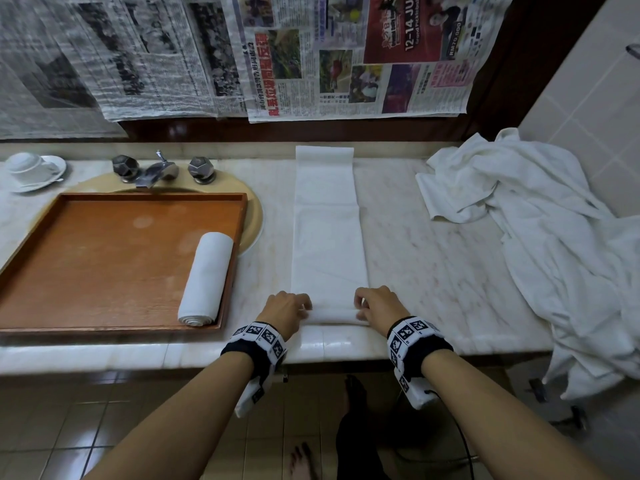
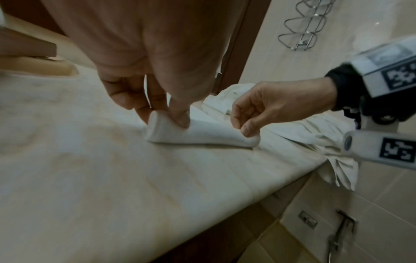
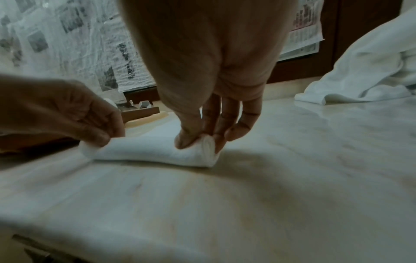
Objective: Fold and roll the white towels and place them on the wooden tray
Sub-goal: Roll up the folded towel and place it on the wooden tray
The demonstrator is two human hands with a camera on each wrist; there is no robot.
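Note:
A white towel (image 1: 327, 230), folded into a long narrow strip, lies on the marble counter and runs away from me. Its near end is curled into a small roll (image 1: 333, 315) (image 2: 202, 131) (image 3: 153, 151). My left hand (image 1: 289, 308) (image 2: 157, 99) pinches the roll's left end. My right hand (image 1: 375, 306) (image 3: 211, 128) pinches its right end between thumb and fingers. A finished rolled towel (image 1: 207, 278) lies along the right side of the wooden tray (image 1: 104, 258), to the left.
The tray sits over a sink with a chrome tap (image 1: 156, 169). A cup on a saucer (image 1: 31, 169) stands far left. A heap of loose white towels (image 1: 540, 220) covers the counter's right end and hangs over its edge. Newspaper (image 1: 242, 53) covers the wall behind.

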